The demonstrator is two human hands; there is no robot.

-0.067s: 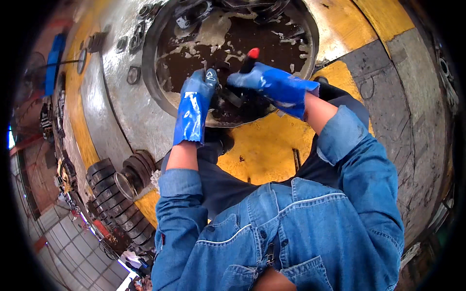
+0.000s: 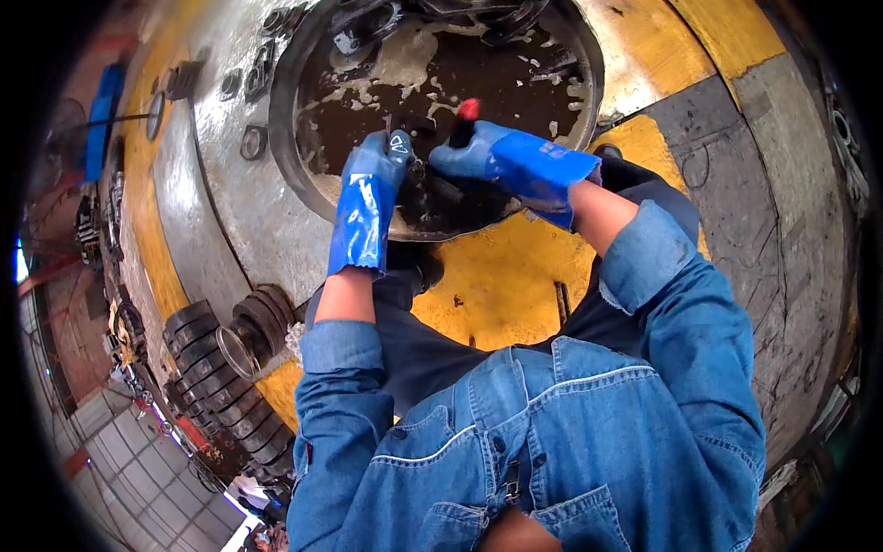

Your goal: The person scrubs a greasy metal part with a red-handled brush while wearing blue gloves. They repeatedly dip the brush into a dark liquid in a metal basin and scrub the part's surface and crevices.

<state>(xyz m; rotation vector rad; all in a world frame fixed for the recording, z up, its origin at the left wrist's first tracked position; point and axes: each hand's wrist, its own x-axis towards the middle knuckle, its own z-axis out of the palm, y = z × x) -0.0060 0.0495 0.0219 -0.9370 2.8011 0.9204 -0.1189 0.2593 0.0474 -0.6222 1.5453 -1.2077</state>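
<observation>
Both my hands wear blue rubber gloves and reach into a round metal basin [image 2: 276,156] filled with dark, foamy liquid. My right hand [image 2: 501,161] is closed around a tool with a black handle and a red tip [image 2: 468,110]. My left hand [image 2: 377,175] grips a dark, greasy metal part [image 2: 432,189] at the basin's near edge. The two hands are close together over that part. What the tool's working end looks like is hidden by the glove.
The basin sits in a grey metal surround with round holes [image 2: 253,143], on a yellow painted floor [image 2: 501,285]. A stack of dark ribbed metal rings and discs [image 2: 230,368] lies to my lower left. More dark parts [image 2: 487,14] rest in the basin's far side.
</observation>
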